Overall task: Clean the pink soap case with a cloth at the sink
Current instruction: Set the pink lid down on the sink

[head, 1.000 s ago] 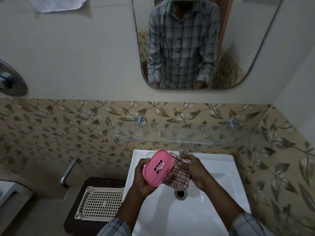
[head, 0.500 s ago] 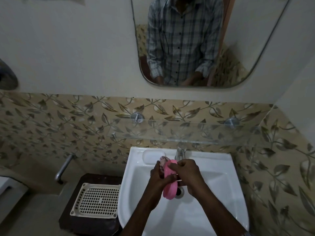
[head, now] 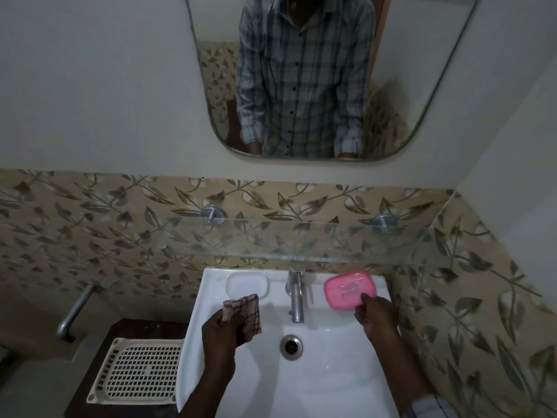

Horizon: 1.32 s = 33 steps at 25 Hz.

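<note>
The pink soap case (head: 349, 289) lies flat on the back right ledge of the white sink (head: 331, 372), right of the tap. My right hand (head: 375, 315) is at its near edge, fingertips touching the case. Over the left side of the basin, my left hand (head: 223, 328) grips a checked cloth (head: 245, 312), which hangs bunched from the fingers.
A steel tap (head: 296, 292) stands at the sink's back centre, with the drain (head: 291, 346) below it. A moulded soap recess (head: 247, 285) sits back left. A glass shelf (head: 301, 239) juts out above. A cream perforated tray (head: 140, 371) rests on a dark stand to the left.
The hands have parted. My right hand carried the pink case from over the drain to the back right ledge. My left hand kept the cloth and moved left.
</note>
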Each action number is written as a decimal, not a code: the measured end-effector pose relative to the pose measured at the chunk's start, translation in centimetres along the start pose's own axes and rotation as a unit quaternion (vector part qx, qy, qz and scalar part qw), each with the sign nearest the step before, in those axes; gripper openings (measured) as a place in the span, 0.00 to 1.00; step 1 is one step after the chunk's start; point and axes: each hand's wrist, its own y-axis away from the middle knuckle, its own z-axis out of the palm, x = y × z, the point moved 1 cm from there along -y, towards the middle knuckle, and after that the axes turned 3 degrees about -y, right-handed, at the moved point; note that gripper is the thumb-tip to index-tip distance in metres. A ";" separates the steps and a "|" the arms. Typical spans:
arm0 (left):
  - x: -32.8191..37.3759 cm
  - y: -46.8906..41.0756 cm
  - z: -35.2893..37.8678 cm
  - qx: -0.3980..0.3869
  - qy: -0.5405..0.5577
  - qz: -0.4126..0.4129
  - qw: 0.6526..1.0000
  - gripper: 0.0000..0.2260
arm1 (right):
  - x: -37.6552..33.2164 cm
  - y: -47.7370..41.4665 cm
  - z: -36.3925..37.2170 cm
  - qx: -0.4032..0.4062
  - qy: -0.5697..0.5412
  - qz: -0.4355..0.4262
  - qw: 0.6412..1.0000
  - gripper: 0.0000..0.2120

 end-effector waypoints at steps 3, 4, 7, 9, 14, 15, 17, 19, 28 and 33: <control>-0.8 0.3 0.4 0.028 -0.085 -0.007 0.996 0.12 | 1.2 -1.9 0.5 0.024 -0.055 0.041 0.997 0.19; -1.0 0.4 0.3 0.031 -0.103 -0.004 0.994 0.12 | 1.5 -2.4 0.9 0.027 -0.057 0.042 0.997 0.19; -1.7 1.1 -0.1 0.038 -0.162 0.024 0.986 0.08 | 2.4 -3.3 1.8 0.043 -0.047 0.040 0.997 0.18; -2.0 1.4 -0.3 0.046 -0.180 0.034 0.982 0.06 | 3.3 -4.0 1.9 0.063 -0.037 0.035 0.997 0.15; -2.7 1.7 0.0 0.027 -0.294 0.030 0.955 0.21 | 4.6 -5.1 2.0 0.090 0.078 -0.019 0.993 0.18; -2.7 1.6 0.2 0.031 -0.321 0.030 0.946 0.23 | 4.7 -5.2 2.0 0.087 0.097 -0.032 0.991 0.19; -2.7 1.7 0.6 0.046 -0.360 0.016 0.932 0.24 | 4.7 -5.2 1.8 0.091 0.114 -0.044 0.988 0.20; -2.9 1.8 1.0 0.058 -0.389 -0.008 0.919 0.23 | 4.5 -5.3 1.7 0.085 0.103 -0.036 0.990 0.20; -0.3 1.2 1.7 -0.029 -0.326 0.011 0.945 0.15 | 5.8 3.4 0.8 -0.104 0.213 -0.406 0.883 0.14; 2.2 0.1 1.6 -0.177 -0.181 -0.048 0.966 0.04 | 6.9 7.4 5.0 -0.413 0.287 -0.252 0.827 0.37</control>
